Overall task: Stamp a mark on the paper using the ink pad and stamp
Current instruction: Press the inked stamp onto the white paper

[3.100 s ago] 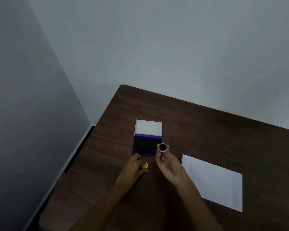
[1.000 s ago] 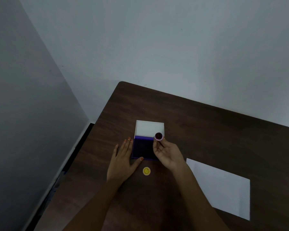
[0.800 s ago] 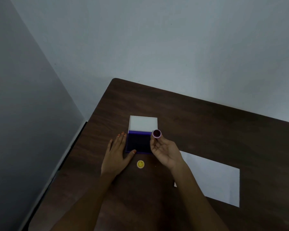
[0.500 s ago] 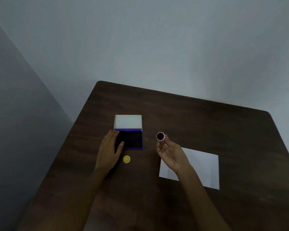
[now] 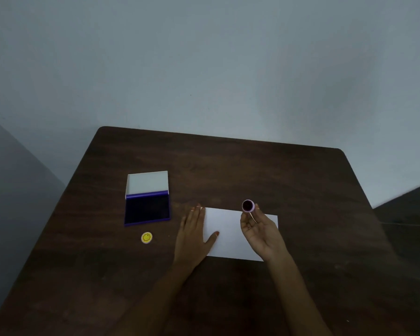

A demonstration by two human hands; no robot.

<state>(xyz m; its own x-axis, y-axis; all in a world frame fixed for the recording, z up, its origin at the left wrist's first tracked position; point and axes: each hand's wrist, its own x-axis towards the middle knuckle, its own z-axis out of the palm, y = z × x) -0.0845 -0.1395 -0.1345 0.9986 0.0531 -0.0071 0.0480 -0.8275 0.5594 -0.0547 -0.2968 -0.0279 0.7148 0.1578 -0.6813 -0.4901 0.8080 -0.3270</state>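
A white sheet of paper [image 5: 230, 235] lies on the dark wooden table [image 5: 252, 170]. My left hand [image 5: 194, 236] rests flat on the paper's left edge, fingers spread, thumb on the sheet. My right hand [image 5: 260, 229] hovers palm-up above the paper's right part, fingertips pinching a small round stamp [image 5: 248, 205] with a pale purple rim and a dark inked face turned toward me. The ink pad [image 5: 147, 210] sits open to the left, its dark purple pad exposed and its white lid [image 5: 147, 183] folded back.
A small yellow round cap with a smiley face [image 5: 146, 237] lies on the table just below the ink pad. The table stands in a corner, with grey walls behind it and to the left. Its right edge drops off to a dark floor.
Both hands have moved right, away from the ink pad. My left hand left the pad's side and now lies on the paper. My right hand carried the stamp over the sheet.
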